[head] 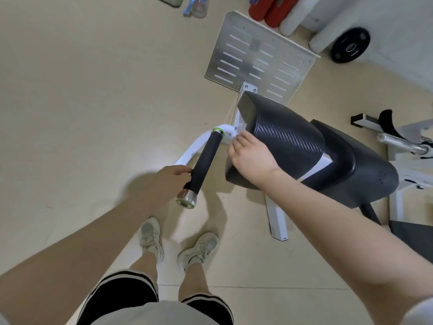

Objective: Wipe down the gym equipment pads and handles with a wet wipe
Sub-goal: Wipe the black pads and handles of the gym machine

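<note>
A black padded handle (206, 160) with a steel end cap sticks out toward me from the machine's white frame. My left hand (172, 177) grips its lower end, just above the cap. My right hand (249, 156) pinches a white wet wipe (241, 127), most of it hidden by the fingers, beside the handle's upper end and against the edge of the black textured pad (285, 137). A second black seat pad (365, 170) lies to the right, behind the first.
A perforated metal footplate (234, 55) stands ahead on the beige floor. Red and white foam rollers (271, 12) and a black weight plate (350, 45) lie at the back right. A chrome bar (403, 143) of another machine is at the right. My feet stand below the handle.
</note>
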`<act>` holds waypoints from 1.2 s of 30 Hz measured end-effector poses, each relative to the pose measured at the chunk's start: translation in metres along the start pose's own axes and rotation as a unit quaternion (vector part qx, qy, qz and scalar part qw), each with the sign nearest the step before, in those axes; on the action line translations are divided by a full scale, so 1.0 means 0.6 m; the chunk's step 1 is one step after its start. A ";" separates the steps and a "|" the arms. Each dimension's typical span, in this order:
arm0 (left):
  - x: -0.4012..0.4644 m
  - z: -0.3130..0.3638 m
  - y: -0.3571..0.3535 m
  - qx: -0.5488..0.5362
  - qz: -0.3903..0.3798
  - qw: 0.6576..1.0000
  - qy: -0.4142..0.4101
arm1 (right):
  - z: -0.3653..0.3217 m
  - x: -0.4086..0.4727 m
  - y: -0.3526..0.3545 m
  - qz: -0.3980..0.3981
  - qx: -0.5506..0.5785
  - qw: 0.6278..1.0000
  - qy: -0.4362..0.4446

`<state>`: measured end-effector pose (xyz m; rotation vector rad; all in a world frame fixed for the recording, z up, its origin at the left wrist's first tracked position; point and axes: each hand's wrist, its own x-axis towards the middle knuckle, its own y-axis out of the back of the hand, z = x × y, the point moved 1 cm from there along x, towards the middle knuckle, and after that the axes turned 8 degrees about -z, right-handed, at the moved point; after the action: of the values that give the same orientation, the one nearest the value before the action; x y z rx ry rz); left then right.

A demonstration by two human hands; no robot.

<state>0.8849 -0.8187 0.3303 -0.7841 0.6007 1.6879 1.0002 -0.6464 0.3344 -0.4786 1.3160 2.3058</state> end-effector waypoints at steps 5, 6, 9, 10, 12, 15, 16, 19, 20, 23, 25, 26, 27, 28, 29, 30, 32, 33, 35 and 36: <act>0.001 0.000 0.001 -0.001 -0.009 1.000 0.005 | -0.058 -0.020 -0.011 -0.058 0.004 0.998 0.028; 0.001 -0.001 0.001 -0.010 -0.010 1.000 0.006 | -0.075 -0.024 -0.012 -0.084 0.001 0.995 0.046; 0.000 -0.005 0.000 -0.052 -0.017 0.998 0.006 | -0.113 -0.033 -0.014 -0.160 0.167 0.972 0.037; 0.000 -0.008 0.000 -0.073 -0.021 0.997 0.010 | -0.115 -0.035 -0.008 -0.155 0.285 0.945 -0.034; -0.002 -0.014 0.002 -0.111 -0.033 0.993 0.020 | -0.105 -0.045 0.012 -0.056 0.505 0.832 -0.223; -0.004 -0.011 0.005 -0.141 -0.040 0.989 0.024 | -0.076 -0.045 0.055 0.114 0.661 0.622 -0.404; -0.004 -0.008 0.006 -0.141 -0.038 0.989 0.026 | -0.070 -0.036 0.066 0.142 0.672 0.596 -0.416; -0.006 0.002 0.007 -0.128 -0.040 0.990 0.034 | -0.064 0.003 0.087 0.150 0.623 0.681 -0.354; -0.004 0.004 0.006 -0.132 -0.040 0.990 0.038 | -0.067 0.020 0.081 0.128 0.593 0.727 -0.321; 0.006 0.006 0.002 -0.158 -0.036 0.984 0.072 | -0.074 0.058 0.048 0.010 0.591 0.751 -0.295; 0.013 0.004 0.001 -0.166 -0.040 0.981 0.088 | -0.080 0.062 0.032 0.010 0.630 0.725 -0.279; 0.013 0.001 0.002 -0.172 -0.039 0.981 0.085 | -0.088 0.056 0.027 0.042 0.648 0.715 -0.258; 0.011 -0.001 0.004 -0.173 -0.040 0.981 0.076 | -0.097 0.045 0.028 0.087 0.662 0.708 -0.231; 0.008 -0.003 0.006 -0.170 -0.048 0.982 0.066 | -0.109 0.032 0.032 0.133 0.666 0.706 -0.203; 0.004 -0.005 0.008 -0.169 -0.059 0.982 0.057 | -0.121 0.018 0.037 0.161 0.658 0.712 -0.184; 0.002 -0.006 0.009 -0.174 -0.063 0.981 0.053 | -0.131 0.004 0.043 0.171 0.651 0.719 -0.172; 0.000 -0.007 0.010 -0.190 -0.053 0.979 0.054 | -0.154 -0.027 0.055 0.157 0.658 0.723 -0.139; 0.000 -0.005 0.010 -0.198 -0.045 0.978 0.055 | -0.165 -0.044 0.060 0.153 0.669 0.717 -0.119; -0.001 -0.001 0.008 -0.206 -0.036 0.976 0.061 | -0.177 -0.070 0.063 0.152 0.700 0.691 -0.100; -0.001 0.000 0.008 -0.203 -0.040 0.976 0.064 | -0.177 -0.077 0.064 0.144 0.720 0.671 -0.101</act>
<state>0.8803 -0.8204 0.3310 -1.2012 0.3050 1.7162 1.0273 -0.7651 0.3333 0.5464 2.5789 0.7431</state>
